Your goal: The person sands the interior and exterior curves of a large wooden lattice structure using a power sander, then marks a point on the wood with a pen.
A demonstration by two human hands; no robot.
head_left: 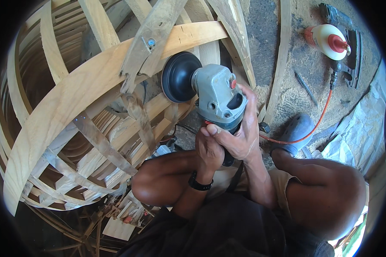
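Note:
An angle grinder (215, 92) with a grey metal head and a round black pad (181, 77) is held up in front of my body. My right hand (245, 132) wraps round the grinder's body from the right. My left hand (210, 150), with a black band on its wrist, closes round the lower part of the tool; the grip is partly hidden by my fingers. The pad's edge is close to the curved wooden strip (88, 64) of a large slatted frame; whether they touch I cannot tell.
The slatted wooden frame (101, 139) fills the left side. On the dusty floor at right lie a white bottle with a red cap (328, 41), an air nailer (354, 60) with an orange hose (316, 124), a thin dark rod (306, 88) and crumpled sheeting (360, 132).

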